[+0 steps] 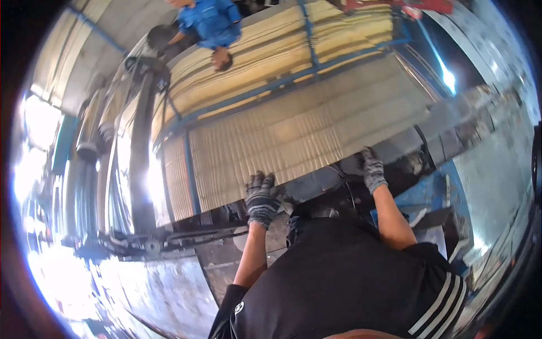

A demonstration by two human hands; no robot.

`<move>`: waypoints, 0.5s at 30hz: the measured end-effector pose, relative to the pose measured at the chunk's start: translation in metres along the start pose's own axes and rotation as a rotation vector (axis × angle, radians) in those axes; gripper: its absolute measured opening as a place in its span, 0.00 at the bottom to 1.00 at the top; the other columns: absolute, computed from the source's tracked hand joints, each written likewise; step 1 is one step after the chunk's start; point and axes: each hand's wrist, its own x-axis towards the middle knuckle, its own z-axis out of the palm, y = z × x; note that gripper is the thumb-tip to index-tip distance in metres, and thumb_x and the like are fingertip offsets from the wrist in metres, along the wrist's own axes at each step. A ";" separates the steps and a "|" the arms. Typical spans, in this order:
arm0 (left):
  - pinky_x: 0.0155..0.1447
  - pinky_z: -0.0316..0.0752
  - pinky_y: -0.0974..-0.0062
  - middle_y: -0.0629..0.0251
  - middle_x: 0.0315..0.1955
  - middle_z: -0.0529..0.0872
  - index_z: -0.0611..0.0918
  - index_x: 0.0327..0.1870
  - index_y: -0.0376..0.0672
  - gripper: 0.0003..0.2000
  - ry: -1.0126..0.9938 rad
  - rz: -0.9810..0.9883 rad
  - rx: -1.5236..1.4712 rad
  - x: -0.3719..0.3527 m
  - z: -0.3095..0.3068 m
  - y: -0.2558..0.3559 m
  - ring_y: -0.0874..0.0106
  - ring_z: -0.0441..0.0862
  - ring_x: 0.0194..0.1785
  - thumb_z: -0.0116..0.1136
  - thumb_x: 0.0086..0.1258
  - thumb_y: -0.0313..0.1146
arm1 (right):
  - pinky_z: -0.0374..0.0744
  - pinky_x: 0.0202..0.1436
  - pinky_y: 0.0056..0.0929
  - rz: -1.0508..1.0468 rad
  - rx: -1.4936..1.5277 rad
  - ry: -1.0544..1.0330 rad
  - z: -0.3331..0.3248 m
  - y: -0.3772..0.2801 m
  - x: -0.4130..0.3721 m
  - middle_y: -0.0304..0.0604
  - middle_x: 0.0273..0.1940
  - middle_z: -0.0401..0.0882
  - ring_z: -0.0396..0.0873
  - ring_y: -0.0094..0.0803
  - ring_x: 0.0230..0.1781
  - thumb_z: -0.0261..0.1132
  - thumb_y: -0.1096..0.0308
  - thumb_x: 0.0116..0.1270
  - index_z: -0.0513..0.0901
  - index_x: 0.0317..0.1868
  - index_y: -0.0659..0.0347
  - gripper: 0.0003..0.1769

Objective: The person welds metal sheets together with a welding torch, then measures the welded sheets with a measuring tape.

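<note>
Ribbed tan rectangular sheet (271, 141) lies along dark metal ledge (307, 187). Left gloved hand (262, 202), fingers part-spread, at its edge, nothing gripped; right gloved hand (373, 171) half-curled nearby, grip unclear. Uneven pushing could skew or buckle it.

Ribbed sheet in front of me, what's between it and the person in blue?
In the head view, a blue bar and yellowish layered material lie between the ribbed sheet and the person in blue.
</note>
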 end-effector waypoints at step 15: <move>0.80 0.45 0.46 0.51 0.77 0.59 0.70 0.74 0.54 0.35 -0.001 0.067 -0.072 0.002 0.012 0.004 0.50 0.55 0.80 0.61 0.65 0.52 | 0.78 0.55 0.33 0.358 0.634 -0.125 0.036 -0.027 -0.008 0.44 0.47 0.85 0.81 0.34 0.47 0.54 0.42 0.76 0.79 0.55 0.61 0.28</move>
